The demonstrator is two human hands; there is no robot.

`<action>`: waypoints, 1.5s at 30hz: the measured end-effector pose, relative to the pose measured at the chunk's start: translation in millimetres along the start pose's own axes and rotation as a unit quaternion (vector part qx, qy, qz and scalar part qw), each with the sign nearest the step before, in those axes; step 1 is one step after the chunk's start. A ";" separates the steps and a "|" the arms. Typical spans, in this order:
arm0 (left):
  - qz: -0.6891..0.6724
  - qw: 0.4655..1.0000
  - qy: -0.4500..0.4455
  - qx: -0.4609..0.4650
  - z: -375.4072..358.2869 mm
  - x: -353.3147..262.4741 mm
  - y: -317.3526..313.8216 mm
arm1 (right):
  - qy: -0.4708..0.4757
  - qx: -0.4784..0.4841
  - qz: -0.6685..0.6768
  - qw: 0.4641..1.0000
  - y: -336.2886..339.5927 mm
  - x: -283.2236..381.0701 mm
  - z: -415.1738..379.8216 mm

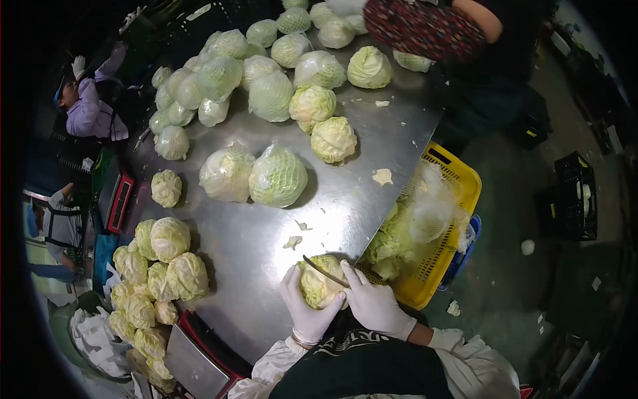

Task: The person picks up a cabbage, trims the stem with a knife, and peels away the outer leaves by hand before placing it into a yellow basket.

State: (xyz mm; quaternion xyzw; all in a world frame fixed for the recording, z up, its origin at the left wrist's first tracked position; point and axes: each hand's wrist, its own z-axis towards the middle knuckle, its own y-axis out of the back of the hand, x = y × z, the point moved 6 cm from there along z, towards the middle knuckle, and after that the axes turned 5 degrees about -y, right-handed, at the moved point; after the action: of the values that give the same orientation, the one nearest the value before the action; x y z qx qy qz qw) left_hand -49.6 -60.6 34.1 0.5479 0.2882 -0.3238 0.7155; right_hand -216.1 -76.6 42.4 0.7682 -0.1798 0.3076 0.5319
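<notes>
A pale cabbage (318, 287) rests at the near edge of the steel table (266, 239). My left hand (307, 312), in a white glove, is wrapped round its left and lower side. In my gloved right hand (375, 306) is a dark curved knife (324, 271), whose blade lies across the top of the cabbage. Small leaf scraps (292, 242) lie just beyond the cabbage. Farther up the table, two wrapped cabbages (278, 176) sit side by side, touching.
A yellow basket (473, 189) with leaves and plastic stands against the table's right edge. Unwrapped cabbages (188, 276) are piled at left beside a scale (196, 362). Several wrapped cabbages (219, 78) fill the far end. A co-worker's patterned sleeve (425, 30) reaches in at the top.
</notes>
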 end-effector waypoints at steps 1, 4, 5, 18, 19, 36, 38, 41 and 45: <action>0.012 1.000 -0.011 -0.018 -0.2 -2.5 0.4 | -0.004 -0.001 -0.001 1.000 1.2 0.1 1.4; 0.022 0.999 -0.009 -0.027 -4.5 2.8 -3.7 | 0.012 -0.043 0.011 0.999 6.2 2.9 1.6; 0.020 0.999 -0.010 -0.025 -4.7 2.7 -4.8 | 0.016 -0.045 0.001 0.999 5.9 2.2 2.8; 0.021 0.998 0.014 -0.057 -4.0 -4.2 -8.8 | 0.001 -0.043 -0.087 0.995 3.6 -25.1 38.1; 0.044 0.998 -0.039 -0.029 -8.8 -18.8 -9.4 | -0.029 -0.029 -0.075 0.996 10.2 -43.3 51.0; 0.062 0.993 0.055 0.082 -44.7 16.4 52.7 | -0.148 -0.148 -0.073 0.975 28.9 -106.6 30.1; 0.070 0.995 0.043 0.063 -40.1 10.3 52.1 | -0.013 -0.143 -0.006 0.990 39.5 -47.1 21.8; 0.140 0.988 -0.017 0.067 -27.8 -7.6 46.0 | 0.076 0.081 0.003 0.994 4.9 21.9 8.8; 0.195 0.974 -0.036 0.113 -27.9 -15.5 42.9 | 0.168 0.131 0.017 0.977 -24.0 41.0 12.0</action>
State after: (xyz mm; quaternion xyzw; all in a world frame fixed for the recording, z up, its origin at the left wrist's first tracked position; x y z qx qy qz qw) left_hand -27.5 -23.0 65.1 0.6588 0.1120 -0.2280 0.7082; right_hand -167.7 -76.8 49.8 0.7657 -0.0592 0.4619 0.4437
